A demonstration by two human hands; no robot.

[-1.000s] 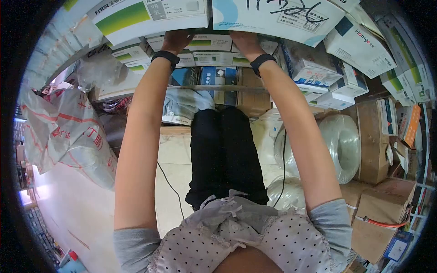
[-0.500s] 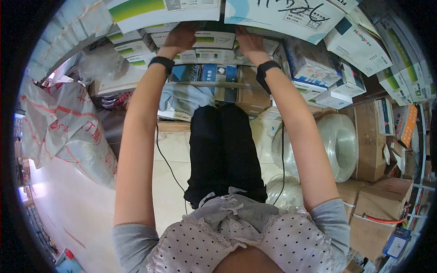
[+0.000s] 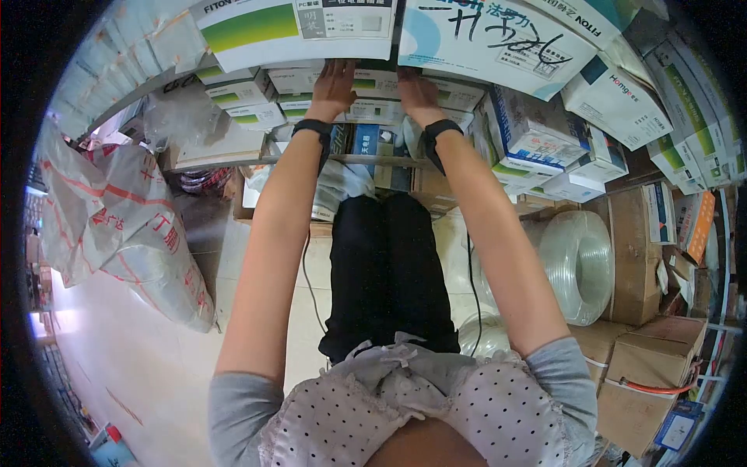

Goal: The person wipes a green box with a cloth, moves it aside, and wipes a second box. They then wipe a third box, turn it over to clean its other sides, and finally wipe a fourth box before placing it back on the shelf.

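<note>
Both arms reach forward to a shelf stacked with white and green boxes. My left hand [image 3: 334, 91] lies with fingers stretched out against the front of the stack, beside a white-green box [image 3: 378, 81]. My right hand [image 3: 417, 95] is at the right end of that same box, its fingertips partly hidden under the overhanging upper boxes. Above my left hand hangs a large white box with a green band [image 3: 299, 29]. Over my right hand is a big white box with black handwriting [image 3: 482, 43]. A black band is on each wrist.
A large white plastic bag [image 3: 124, 233] stands on the floor at the left. Coiled clear tubing [image 3: 576, 265] and cardboard boxes [image 3: 650, 381] are at the right. A pale blue cloth [image 3: 342, 183] lies on the low shelf. A dark cable runs down on each side of my legs.
My left hand has moved right and slightly down, closer to my right hand, and its fingers now lie straight. The upper boxes and shelf appear lower in view.
</note>
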